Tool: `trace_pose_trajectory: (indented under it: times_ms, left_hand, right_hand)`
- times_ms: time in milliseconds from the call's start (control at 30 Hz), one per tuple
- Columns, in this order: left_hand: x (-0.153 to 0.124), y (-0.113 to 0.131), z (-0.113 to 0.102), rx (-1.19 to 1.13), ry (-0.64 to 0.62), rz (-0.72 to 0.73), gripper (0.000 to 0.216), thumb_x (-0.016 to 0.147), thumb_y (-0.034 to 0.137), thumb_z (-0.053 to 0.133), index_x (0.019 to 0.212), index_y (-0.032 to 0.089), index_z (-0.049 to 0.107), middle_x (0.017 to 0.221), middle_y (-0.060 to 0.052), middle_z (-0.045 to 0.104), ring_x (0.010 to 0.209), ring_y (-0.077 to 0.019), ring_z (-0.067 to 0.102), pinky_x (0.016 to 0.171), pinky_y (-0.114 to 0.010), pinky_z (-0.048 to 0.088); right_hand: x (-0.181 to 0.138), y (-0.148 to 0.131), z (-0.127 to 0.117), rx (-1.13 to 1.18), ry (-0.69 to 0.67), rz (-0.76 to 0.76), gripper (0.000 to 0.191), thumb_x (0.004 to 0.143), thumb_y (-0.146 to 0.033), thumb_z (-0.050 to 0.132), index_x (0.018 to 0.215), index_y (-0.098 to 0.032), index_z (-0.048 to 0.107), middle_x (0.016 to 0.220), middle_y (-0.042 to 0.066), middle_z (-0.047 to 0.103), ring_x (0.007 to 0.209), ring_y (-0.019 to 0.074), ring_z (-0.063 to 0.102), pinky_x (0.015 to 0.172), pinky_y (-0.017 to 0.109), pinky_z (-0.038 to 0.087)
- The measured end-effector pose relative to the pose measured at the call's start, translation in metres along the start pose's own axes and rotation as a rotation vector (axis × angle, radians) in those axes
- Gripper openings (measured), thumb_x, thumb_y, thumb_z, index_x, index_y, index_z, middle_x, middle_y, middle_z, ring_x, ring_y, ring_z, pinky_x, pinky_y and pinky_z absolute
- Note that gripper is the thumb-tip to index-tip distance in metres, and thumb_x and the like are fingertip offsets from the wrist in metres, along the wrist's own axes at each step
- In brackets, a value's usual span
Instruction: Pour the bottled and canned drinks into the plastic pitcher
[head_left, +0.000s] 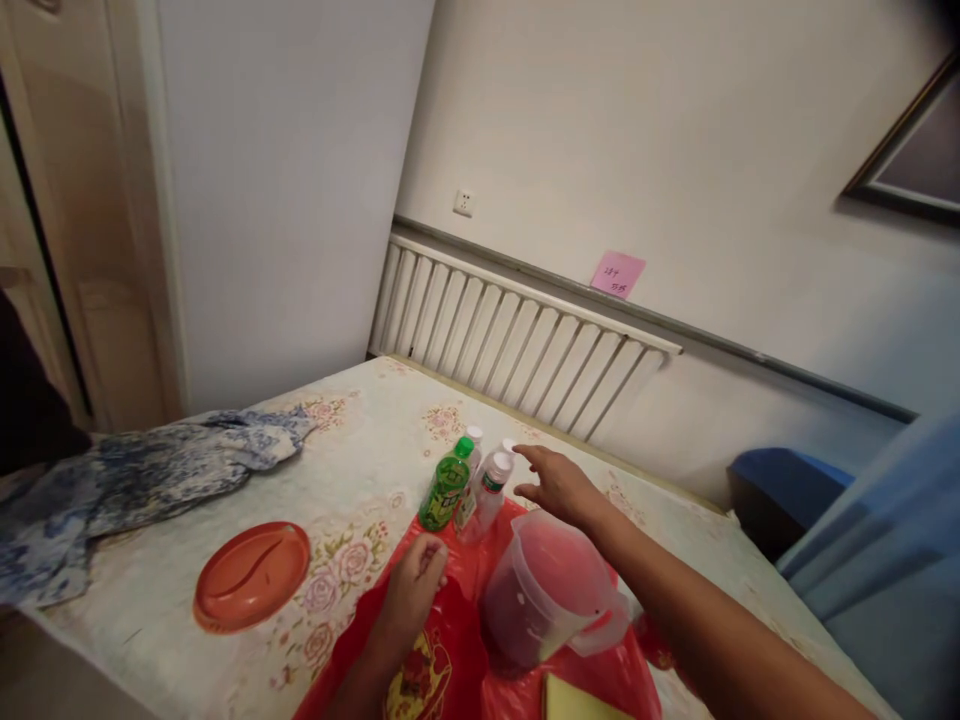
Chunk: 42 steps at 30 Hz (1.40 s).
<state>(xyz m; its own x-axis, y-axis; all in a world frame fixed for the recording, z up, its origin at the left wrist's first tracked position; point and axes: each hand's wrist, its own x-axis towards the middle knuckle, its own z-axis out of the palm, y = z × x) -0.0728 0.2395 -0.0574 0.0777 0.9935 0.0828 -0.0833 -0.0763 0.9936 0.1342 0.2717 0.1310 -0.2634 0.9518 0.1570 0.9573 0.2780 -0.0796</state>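
Note:
My right hand [559, 485] reaches over the table with its fingers apart, just right of the white caps of several clear plastic bottles [480, 505]; whether a fingertip touches a cap is hard to tell. Beside them stands a green drink bottle [444, 490] with a green cap. My left hand [421, 575] is curled closed above a red patterned tray [454, 625], below the green bottle; anything inside its fingers is hidden. Under my right forearm sits a translucent plastic measuring jug [525, 600], its handle to the lower right. A red plastic bag [499, 690] is spread beneath these things.
An orange oval lid [253, 575] lies on the flowered tablecloth [360, 500] at left. Behind it is a crumpled blue-and-white cloth [187, 470]. A yellow block-like item [581, 700] shows at the bottom edge. Beyond the table are a radiator [510, 325] and a dark blue bin [784, 485].

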Motion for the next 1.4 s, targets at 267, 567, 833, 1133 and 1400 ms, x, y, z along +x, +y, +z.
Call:
trace_pose_trajectory:
  times_ms: [267,567,833,1133,1400]
  left_hand:
    - [0.016,-0.002,-0.004,-0.079,-0.075,-0.001,0.03,0.077,0.051,0.057,0.084,0.021,0.056,0.064,0.005,0.056,0.061,-0.0157,0.057,0.06,-0.026,0.045]
    - [0.014,-0.004,-0.003,0.081,-0.032,0.094,0.035,0.075,0.038,0.06,0.104,0.018,0.058,0.1,-0.009,0.068,0.089,-0.0227,0.066,0.079,-0.035,0.053]
    - [0.016,0.002,0.0,0.237,0.066,0.259,0.079,0.064,0.021,0.069,0.138,0.014,0.043,0.141,-0.017,0.051,0.133,-0.0321,0.046,0.113,-0.049,0.034]
    - [0.009,0.014,-0.003,0.311,-0.003,0.216,0.072,0.066,0.028,0.068,0.133,0.014,0.046,0.13,-0.017,0.06,0.122,-0.0328,0.057,0.106,-0.049,0.043]
    - [0.01,0.018,-0.004,0.319,-0.024,0.223,0.068,0.067,0.033,0.065,0.131,0.016,0.047,0.126,-0.012,0.063,0.118,-0.031,0.059,0.103,-0.046,0.045]
  right_hand:
    - [0.053,-0.028,0.022,-0.198,-0.163,0.04,0.05,0.073,-0.027,0.066,0.122,-0.024,0.067,0.11,0.01,0.073,0.1,0.0258,0.067,0.077,0.029,0.046]
    - [0.048,-0.035,0.006,-0.16,-0.229,0.047,0.033,0.07,-0.022,0.066,0.102,-0.02,0.076,0.082,0.005,0.076,0.074,0.019,0.066,0.061,0.023,0.041]
    - [0.02,-0.072,-0.03,0.011,-0.231,-0.061,0.034,0.074,-0.019,0.068,0.107,-0.02,0.073,0.079,-0.002,0.07,0.069,0.0111,0.058,0.063,0.018,0.042]
    - [-0.012,-0.07,-0.035,0.301,-0.074,-0.18,0.03,0.077,-0.021,0.07,0.107,-0.019,0.071,0.089,0.002,0.069,0.078,0.0145,0.06,0.072,0.025,0.045]
    - [-0.094,-0.039,-0.052,0.85,0.222,0.154,0.038,0.082,-0.043,0.061,0.112,-0.02,0.057,0.099,0.005,0.069,0.061,0.0135,0.065,0.061,0.029,0.053]
